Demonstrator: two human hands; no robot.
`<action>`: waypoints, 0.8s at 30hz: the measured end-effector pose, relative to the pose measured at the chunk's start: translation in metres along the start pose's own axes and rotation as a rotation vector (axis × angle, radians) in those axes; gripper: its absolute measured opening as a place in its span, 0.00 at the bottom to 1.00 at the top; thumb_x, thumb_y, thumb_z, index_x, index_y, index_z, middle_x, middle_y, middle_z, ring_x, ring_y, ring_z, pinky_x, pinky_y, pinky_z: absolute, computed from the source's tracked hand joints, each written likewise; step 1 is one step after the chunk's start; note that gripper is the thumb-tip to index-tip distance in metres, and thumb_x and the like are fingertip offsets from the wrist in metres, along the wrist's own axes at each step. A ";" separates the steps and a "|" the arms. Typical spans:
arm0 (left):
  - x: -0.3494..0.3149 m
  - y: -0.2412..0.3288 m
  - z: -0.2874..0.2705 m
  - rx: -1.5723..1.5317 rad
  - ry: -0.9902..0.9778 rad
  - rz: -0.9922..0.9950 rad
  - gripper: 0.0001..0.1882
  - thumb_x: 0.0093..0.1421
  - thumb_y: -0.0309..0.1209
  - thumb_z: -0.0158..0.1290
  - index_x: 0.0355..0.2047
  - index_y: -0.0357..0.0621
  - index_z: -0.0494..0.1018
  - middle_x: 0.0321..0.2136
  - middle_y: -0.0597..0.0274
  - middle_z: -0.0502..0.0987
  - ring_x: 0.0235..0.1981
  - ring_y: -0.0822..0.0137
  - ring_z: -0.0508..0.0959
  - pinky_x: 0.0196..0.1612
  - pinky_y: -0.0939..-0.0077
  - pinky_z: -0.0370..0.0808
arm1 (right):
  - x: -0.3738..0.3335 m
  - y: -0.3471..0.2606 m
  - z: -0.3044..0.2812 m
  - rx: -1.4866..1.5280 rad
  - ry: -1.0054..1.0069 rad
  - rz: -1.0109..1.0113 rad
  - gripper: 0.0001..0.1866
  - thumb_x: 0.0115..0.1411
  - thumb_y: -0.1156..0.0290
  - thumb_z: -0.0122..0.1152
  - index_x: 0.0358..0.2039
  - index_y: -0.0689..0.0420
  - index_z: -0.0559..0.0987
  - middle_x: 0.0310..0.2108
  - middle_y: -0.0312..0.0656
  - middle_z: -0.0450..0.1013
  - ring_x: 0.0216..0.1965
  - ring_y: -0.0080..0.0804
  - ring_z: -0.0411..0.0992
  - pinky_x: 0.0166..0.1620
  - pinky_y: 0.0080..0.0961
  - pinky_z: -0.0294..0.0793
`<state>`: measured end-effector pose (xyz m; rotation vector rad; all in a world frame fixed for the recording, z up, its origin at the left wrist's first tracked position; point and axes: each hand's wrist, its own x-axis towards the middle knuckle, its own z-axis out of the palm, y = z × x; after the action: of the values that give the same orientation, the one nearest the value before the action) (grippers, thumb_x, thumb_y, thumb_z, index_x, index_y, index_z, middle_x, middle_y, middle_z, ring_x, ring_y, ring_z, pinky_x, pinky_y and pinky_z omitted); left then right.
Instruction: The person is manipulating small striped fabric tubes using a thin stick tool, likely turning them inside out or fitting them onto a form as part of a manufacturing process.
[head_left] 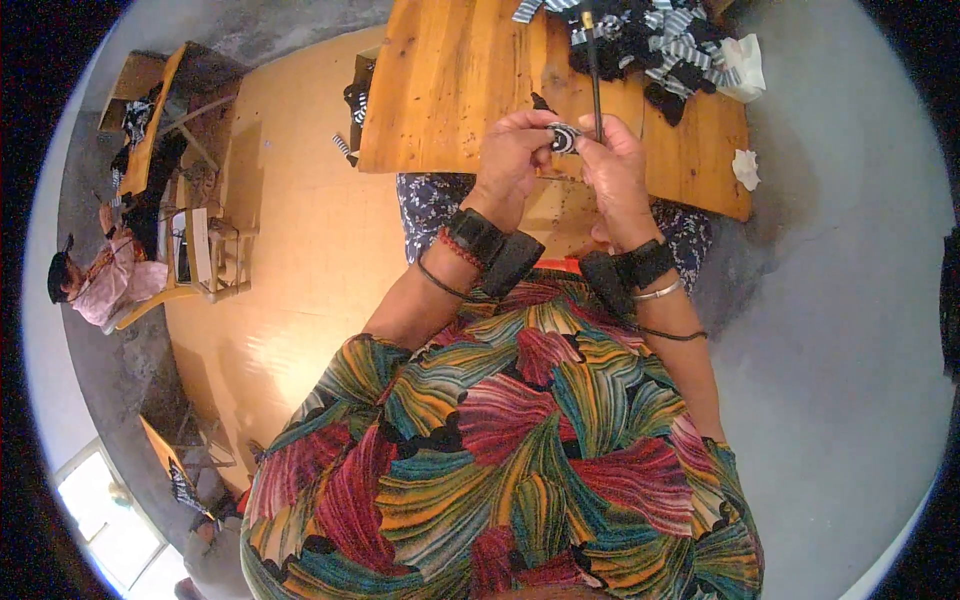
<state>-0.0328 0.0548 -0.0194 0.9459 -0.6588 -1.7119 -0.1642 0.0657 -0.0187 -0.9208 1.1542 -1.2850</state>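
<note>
In front of me, over the near edge of a wooden table (450, 90), both hands meet at a small black-and-white striped knitted piece (564, 138). My left hand (516, 158) is closed, its thumb and fingers pinching the left side of the piece. A black end of fabric sticks up beyond those fingers. With its thumb, my right hand (617, 170) presses on the right side of the same piece. A thin black rod (594, 75) with a brass-coloured part near its far end runs down to the right fingers; whether they grip it, I cannot tell.
A heap of striped and black knitted pieces (650, 45) covers the table's far right, beside a white bag (743, 68). A torn white scrap (746, 169) lies at the right edge. A box (360, 95) stands left of the table. Farther left, another person (115, 275) sits at a table.
</note>
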 end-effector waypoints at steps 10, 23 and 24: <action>-0.014 -0.010 -0.005 -0.374 -0.380 -0.180 0.10 0.50 0.22 0.49 0.34 0.40 0.70 0.24 0.63 0.72 0.11 0.77 0.60 0.14 0.83 0.61 | -0.011 -0.019 0.001 -0.069 -0.065 0.003 0.06 0.47 0.82 0.50 0.28 0.61 0.71 0.23 0.33 0.68 0.25 0.18 0.64 0.27 0.14 0.64; -0.019 -0.007 -0.001 0.074 -0.032 -0.082 0.07 0.52 0.24 0.46 0.33 0.39 0.70 0.24 0.61 0.74 0.20 0.72 0.73 0.17 0.83 0.71 | -0.010 -0.012 -0.011 0.446 -0.199 0.226 0.13 0.49 0.82 0.49 0.38 0.60 0.68 0.24 0.34 0.64 0.13 0.15 0.54 0.17 0.15 0.54; -0.020 -0.007 0.003 0.073 -0.033 -0.082 0.07 0.52 0.24 0.46 0.33 0.39 0.70 0.24 0.61 0.74 0.20 0.72 0.73 0.17 0.83 0.71 | -0.009 -0.013 -0.012 0.445 -0.199 0.226 0.13 0.49 0.82 0.49 0.38 0.60 0.68 0.24 0.34 0.64 0.13 0.15 0.54 0.17 0.15 0.54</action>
<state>-0.0351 0.0754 -0.0178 1.0097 -0.7173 -1.7887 -0.1777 0.0750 -0.0077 -0.5559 0.7494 -1.1704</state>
